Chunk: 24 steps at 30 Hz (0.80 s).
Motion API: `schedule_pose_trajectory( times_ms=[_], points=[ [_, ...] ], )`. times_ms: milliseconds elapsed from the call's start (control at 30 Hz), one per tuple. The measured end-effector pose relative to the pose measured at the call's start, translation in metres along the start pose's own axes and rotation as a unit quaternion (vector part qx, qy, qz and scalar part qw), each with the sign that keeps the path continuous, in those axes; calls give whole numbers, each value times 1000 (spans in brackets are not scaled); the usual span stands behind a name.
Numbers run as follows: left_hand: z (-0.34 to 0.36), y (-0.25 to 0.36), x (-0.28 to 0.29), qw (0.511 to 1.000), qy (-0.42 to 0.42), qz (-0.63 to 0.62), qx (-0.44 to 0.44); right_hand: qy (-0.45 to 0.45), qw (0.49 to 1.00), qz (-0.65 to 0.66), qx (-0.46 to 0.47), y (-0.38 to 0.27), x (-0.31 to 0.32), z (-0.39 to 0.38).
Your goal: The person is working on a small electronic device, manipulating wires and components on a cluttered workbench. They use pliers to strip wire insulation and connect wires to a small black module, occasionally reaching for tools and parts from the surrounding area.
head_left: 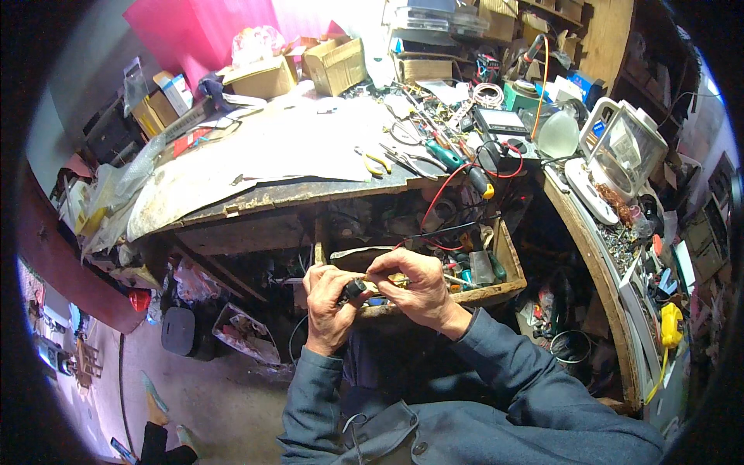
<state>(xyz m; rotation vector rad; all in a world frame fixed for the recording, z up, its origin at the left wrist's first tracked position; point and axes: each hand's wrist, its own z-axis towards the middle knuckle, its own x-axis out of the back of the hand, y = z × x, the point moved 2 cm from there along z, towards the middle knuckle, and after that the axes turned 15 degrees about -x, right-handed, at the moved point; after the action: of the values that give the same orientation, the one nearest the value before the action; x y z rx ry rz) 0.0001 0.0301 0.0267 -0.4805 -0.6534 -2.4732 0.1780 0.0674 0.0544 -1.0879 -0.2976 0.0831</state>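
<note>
In front of my body, over an open wooden drawer [508,260], both hands meet. My left hand [329,306] is closed around a small black piece with a rounded end [353,289]; its exact kind is not clear. The thumb and fingers of my right hand [418,287] pinch together right beside it, at something thin and small that they mostly cover. A thin dark cord [292,341] curves down beside my left wrist. Loose tools and parts lie in the drawer, among them a dark green handle [497,267].
Above the drawer is a workbench [256,195] with a white sheet, yellow-handled pliers [377,163], a green-handled screwdriver [446,155] and a meter [500,122] with red leads. Cardboard boxes [335,66] stand behind. Cluttered side shelf [589,260] at right; an open box [246,335] on the floor.
</note>
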Motion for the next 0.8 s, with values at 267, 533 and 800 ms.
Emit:
schedule_pose_trajectory(
  times_ms=[267, 533, 800],
  points=[
    [-2, -2, 0, 1000, -8, 17, -10, -43, 998, -20, -34, -8, 4, 5],
    [-1, 1, 0, 998, -17, 47, -23, -84, 995, -42, -35, -4, 9, 11],
    [-3, -2, -1, 999, -11, 36, -25, -98, 993, -64, -11, -5, 9, 14]
  ],
)
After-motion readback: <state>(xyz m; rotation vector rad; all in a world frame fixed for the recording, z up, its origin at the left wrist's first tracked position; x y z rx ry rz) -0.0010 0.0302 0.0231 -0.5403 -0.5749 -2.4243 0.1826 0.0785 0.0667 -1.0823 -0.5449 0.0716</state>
